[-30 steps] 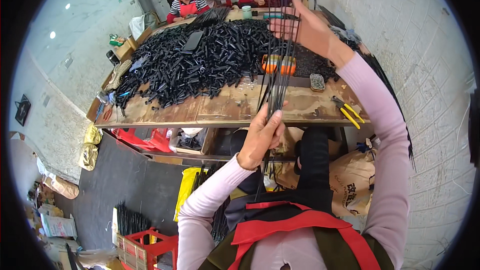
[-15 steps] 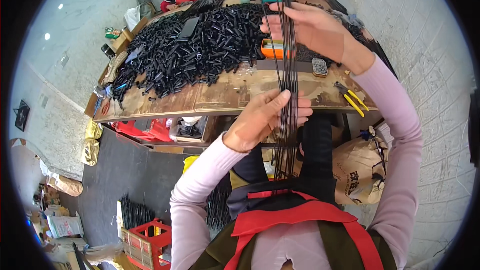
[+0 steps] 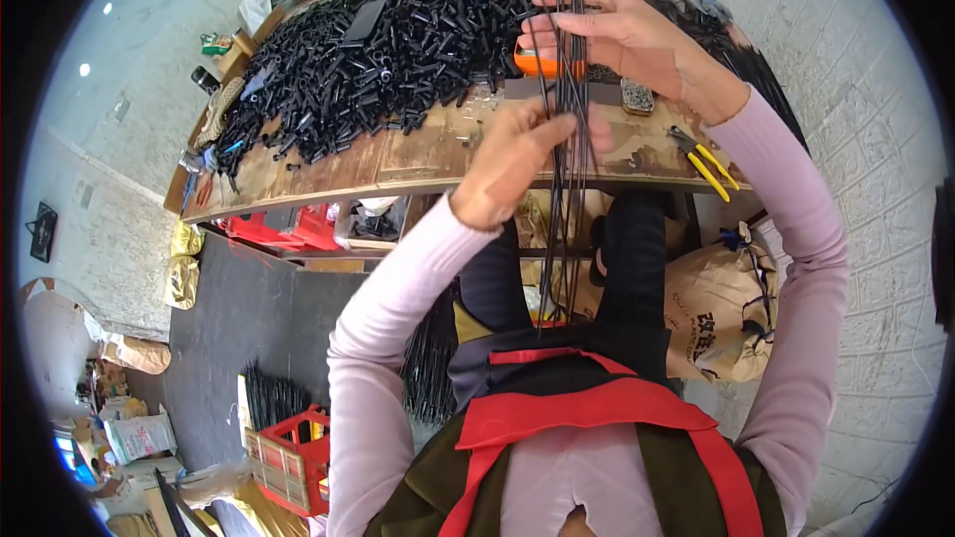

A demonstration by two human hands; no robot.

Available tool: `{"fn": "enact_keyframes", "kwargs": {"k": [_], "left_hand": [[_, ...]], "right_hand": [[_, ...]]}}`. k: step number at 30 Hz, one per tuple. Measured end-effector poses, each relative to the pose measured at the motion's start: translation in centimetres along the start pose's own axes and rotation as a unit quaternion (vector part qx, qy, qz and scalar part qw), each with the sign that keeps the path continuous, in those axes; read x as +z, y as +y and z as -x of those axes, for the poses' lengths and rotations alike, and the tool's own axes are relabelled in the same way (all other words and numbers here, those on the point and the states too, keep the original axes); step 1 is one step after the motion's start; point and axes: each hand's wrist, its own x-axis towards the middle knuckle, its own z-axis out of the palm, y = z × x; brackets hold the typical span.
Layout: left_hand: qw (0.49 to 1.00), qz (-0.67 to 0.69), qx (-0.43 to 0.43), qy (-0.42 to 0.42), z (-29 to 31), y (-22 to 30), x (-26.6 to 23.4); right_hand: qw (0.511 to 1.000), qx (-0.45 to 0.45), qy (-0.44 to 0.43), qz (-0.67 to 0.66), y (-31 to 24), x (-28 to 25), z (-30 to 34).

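An upright bundle of long, thin black metal rods [image 3: 559,204] stands between my two arms, its lower ends over my lap and its top running out of view. My left hand [image 3: 517,154] is closed on the middle of the bundle, somewhat blurred, with the thumb across the front. Higher up, my right hand [image 3: 627,40] has the rods between its thumb and its fairly straight fingers. One or two rods slant away from the others. Behind the bundle sits an orange container [image 3: 534,62] on the wooden table [image 3: 428,164].
A large heap of short black tubular parts [image 3: 418,50] covers much of the table, with a dark flat object [image 3: 365,22] on top. Yellow-handled pliers [image 3: 704,161] and a small box of tiny parts [image 3: 637,96] lie right. A red crate [image 3: 316,452] stands on the floor.
My left hand has slid or lifted upward along the rods, and their lower ends look higher and more spread. My right hand stays near the top. The view has tilted slightly downward.
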Motion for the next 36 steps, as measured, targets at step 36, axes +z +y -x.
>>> {"fn": "enact_keyframes", "kwargs": {"k": [36], "left_hand": [[0.971,0.131,-0.072,-0.187,-1.4,0.7,-3.0]], "right_hand": [[0.993,0.023,-0.03,-0.115,0.9,-0.4,-0.5]]}}
